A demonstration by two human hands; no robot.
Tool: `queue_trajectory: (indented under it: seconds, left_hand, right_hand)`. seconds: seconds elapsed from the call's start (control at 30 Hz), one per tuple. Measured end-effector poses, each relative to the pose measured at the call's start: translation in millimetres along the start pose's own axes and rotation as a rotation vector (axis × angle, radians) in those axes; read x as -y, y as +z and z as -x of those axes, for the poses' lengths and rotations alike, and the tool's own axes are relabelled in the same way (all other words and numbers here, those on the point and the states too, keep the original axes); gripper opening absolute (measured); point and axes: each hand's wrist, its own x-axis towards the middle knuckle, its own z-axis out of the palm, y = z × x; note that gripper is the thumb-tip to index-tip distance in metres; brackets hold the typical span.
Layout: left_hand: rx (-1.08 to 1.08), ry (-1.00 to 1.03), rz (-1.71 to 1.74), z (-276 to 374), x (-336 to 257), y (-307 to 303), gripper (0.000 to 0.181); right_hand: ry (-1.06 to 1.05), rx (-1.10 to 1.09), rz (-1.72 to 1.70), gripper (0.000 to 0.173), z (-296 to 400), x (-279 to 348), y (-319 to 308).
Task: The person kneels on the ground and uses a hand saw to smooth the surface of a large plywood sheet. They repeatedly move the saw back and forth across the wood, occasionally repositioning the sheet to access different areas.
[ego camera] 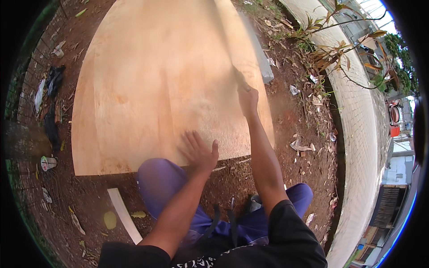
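Observation:
A large plywood sheet (134, 87) lies flat before me. My left hand (200, 151) rests on its near edge, fingers spread, holding nothing. My right hand (248, 98), over the right part of the sheet, is closed on the handle (242, 80) of a hand tool, perhaps a saw. The rest of that tool points away from me and is too blurred to make out. Under the sheet's right side, a grey block or beam (267, 74) sticks out.
A pale wood strip (123, 214) lies on the soil at the near left. Farther left are a plastic cup (49, 163) and black plastic (53, 80). Right of the sheet are leaf litter, a leafy branch (338, 50) and a long pale paved strip (358, 134).

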Motion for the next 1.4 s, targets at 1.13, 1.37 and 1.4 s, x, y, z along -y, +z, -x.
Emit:
queue_trajectory:
  seconds: [1.13,1.37,1.4]
  left_hand:
    - [-0.076,0.016,-0.19,-22,-30,19,0.094]
    - [-0.04,-0.04,-0.262,-11,-5,14,0.095]
    - [-0.027,-0.045,-0.266,-7,-6,14,0.095]
  right_hand:
    - [-0.134,-0.005,0.015,0.018,19,8,-62]
    - [0.153,0.05,-0.098,0.046,246,31,-168]
    - [0.119,0.004,-0.103,0.045,258,34,-174]
